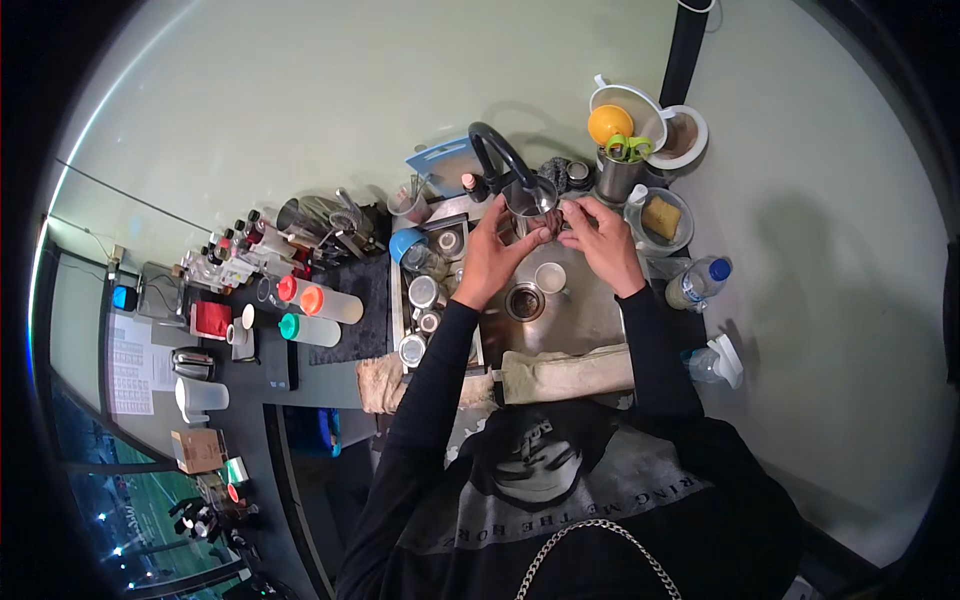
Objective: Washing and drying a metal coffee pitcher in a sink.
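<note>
Beneath the black gooseneck faucet (504, 146), a shiny cup-like vessel (525, 201) is held over the steel sink (589, 322). Whether it is glass or polished metal is hard to tell. My left hand (491, 259) grips its left side, the thumb reaching across the front. On the right side, the fingertips of my right hand (604, 244) pinch the vessel near its edge; they partly hide what they touch. Below the hands, a white cup (551, 277) sits in the sink beside the round drain (525, 302).
Left of the sink, a rack (397, 300) holds upturned glasses. Squeeze bottles (341, 306) lie on a dark mat (360, 330). To the right stand a sponge (661, 219) in a bowl, a plastic bottle (697, 283) and a spray bottle (712, 361). Folded cloth (566, 375) covers the front edge.
</note>
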`<state>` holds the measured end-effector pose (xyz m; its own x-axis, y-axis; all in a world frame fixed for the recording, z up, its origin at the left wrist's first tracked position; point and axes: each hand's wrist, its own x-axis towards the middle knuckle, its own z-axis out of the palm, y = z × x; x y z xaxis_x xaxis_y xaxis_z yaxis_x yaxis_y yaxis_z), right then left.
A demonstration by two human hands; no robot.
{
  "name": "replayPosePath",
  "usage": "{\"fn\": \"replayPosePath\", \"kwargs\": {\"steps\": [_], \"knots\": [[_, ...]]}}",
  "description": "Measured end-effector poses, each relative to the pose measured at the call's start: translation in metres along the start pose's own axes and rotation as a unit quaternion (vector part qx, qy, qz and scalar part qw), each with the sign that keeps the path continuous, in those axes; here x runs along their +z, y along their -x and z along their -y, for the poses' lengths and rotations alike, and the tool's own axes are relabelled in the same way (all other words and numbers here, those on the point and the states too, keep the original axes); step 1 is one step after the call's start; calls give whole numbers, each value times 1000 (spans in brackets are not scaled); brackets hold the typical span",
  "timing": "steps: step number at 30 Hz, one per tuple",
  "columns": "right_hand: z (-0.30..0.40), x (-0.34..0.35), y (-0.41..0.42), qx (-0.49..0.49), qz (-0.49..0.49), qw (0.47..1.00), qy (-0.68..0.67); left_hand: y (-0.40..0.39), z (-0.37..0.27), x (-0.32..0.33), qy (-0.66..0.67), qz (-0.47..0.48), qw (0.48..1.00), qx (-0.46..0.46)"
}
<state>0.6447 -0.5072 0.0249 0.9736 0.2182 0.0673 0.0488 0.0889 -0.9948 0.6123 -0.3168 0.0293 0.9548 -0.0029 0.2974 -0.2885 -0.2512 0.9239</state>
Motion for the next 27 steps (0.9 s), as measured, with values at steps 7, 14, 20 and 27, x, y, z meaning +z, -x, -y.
{"fn": "replayPosePath", "kwargs": {"steps": [7,14,20,27], "knots": [[1,-4,-2,-20,-17,999,38,-8,6,6,35,17,999,3],[0,-4,-6,-25,-21,998,57,-11,-1,7,57,19,998,-1],[8,-6,-9,-12,-10,998,58,-14,0,1,24,44,998,-25],[25,-5,-4,-68,-27,984,160,-14,2,6,102,27,994,-36]]}}
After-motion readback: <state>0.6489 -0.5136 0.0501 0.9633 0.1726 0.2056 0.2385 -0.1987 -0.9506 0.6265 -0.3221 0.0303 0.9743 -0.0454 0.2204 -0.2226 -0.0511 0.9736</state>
